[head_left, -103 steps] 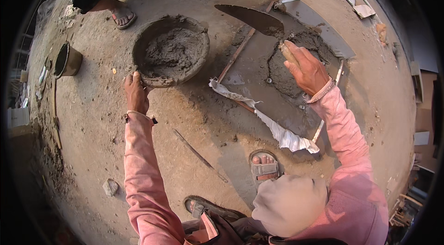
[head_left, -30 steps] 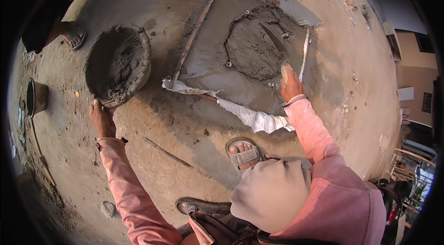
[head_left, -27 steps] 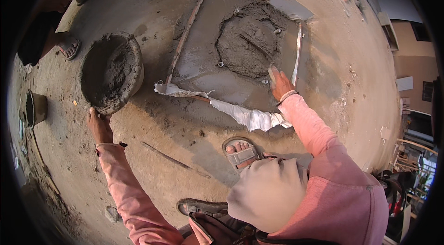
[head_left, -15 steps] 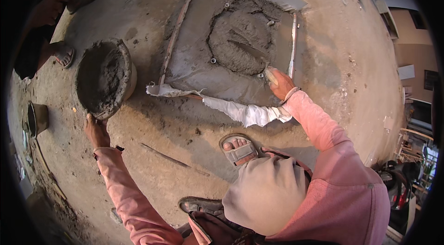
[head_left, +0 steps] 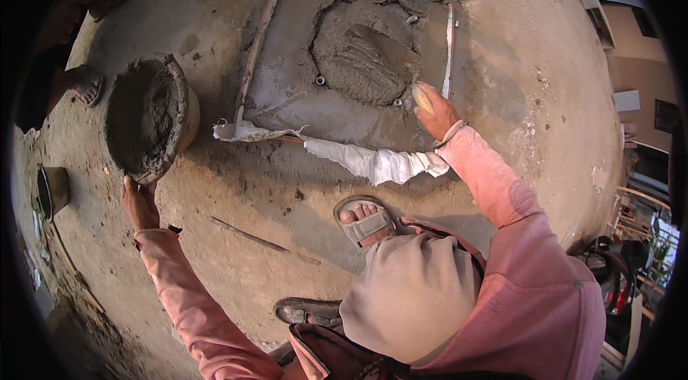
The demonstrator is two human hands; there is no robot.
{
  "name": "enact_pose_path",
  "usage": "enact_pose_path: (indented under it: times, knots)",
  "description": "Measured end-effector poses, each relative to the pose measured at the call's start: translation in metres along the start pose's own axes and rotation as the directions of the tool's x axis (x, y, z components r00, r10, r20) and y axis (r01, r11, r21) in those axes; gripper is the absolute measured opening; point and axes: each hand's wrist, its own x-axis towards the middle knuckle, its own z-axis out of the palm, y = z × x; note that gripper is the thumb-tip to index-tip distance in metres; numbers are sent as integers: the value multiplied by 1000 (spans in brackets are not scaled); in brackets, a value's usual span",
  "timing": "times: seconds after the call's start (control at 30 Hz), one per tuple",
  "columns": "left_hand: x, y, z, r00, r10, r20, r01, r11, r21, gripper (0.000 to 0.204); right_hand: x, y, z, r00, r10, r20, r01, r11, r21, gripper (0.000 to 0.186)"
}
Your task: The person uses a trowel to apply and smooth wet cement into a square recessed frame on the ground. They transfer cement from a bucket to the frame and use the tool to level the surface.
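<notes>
Left hand (head_left: 140, 204) at 8 o'clock grips the near rim of the mortar pan (head_left: 147, 122), fingers curled on its edge; the pan is tilted and full of grey mix. Right hand (head_left: 433, 111) at 2 o'clock is closed round a trowel handle (head_left: 423, 99), its blade (head_left: 383, 46) lying in the wet mortar heap (head_left: 362, 57) on the metal sheet (head_left: 287, 89). Sandalled foot (head_left: 364, 219) at centre.

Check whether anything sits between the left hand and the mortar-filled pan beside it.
Nothing visible does: the left hand is already at the near rim of the pan of wet mortar, apparently touching it.
</notes>
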Motion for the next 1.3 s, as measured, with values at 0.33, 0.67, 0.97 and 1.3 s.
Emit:
enact_pose_path:
  times: [0.33, 0.67, 0.97, 1.3]
  knots:
    - [2, -1, -5, 999, -36, 9, 36, 999, 14, 26, -7, 10, 9, 990, -25, 137, 45, 989, -143, 53]
    - [-8, 5, 5, 999, -19, 26, 18, 1000, 19, 23, -14, 21, 4, 999, 21, 50, -14, 991, -135, 49]
    - [-7, 6, 7, 1000, -23, 15, 22, 1000, 22, 24, -20, 24, -9, 994, 99, 43, -96, 993, -64, 48]
    - [-4, 2, -1, 1000, -29, -4, 29, 999, 14, 23, -37, 25, -4, 985, 150, -80, -167, 944, -284, 42]
